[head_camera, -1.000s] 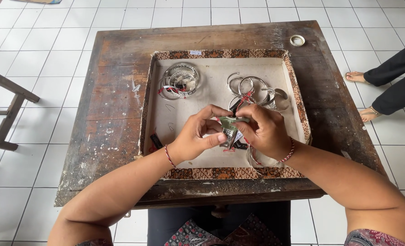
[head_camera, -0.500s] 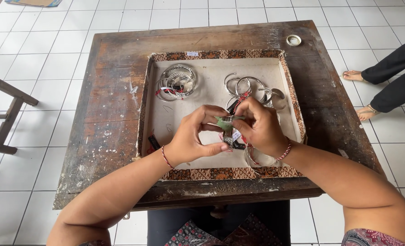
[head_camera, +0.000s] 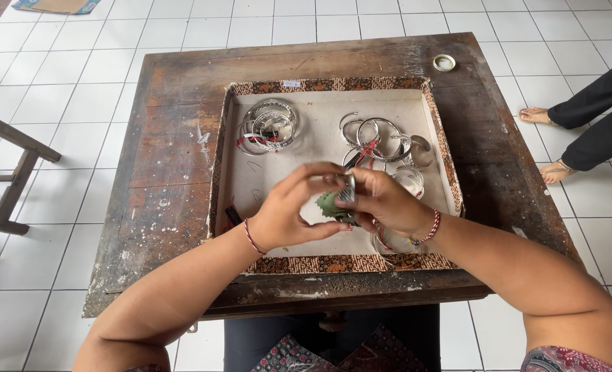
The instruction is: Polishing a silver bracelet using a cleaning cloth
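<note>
Head view: both hands meet over the shallow tray [head_camera: 438, 131] with the patterned fabric rim, above its near half. The left hand [head_camera: 289, 213] is curled, thumb and fingertips pinching a small green scouring pad [head_camera: 329, 204]. The right hand [head_camera: 382, 203] pinches a silver bangle [head_camera: 348, 189] and holds it against the pad, so pad and bangle sit together between the two hands, off the tray floor.

At the tray's far left lies a pile of bangles [head_camera: 265, 125] tied with red thread; at its far right a second cluster of bangles [head_camera: 380, 136]. Beyond the tray's far right corner a small white ring [head_camera: 444, 63] rests on the worn wooden table [head_camera: 168, 165].

The grip on the bangle looks narrow — a slip could drop it into the loose cluster below, or the red thread could snag on the pad.

Fingers cover most of the bangle, so its shape and finish are hard to judge. A dark object at the tray's near left edge is half hidden by the left wrist. Another person's legs are cut off at the right edge.
</note>
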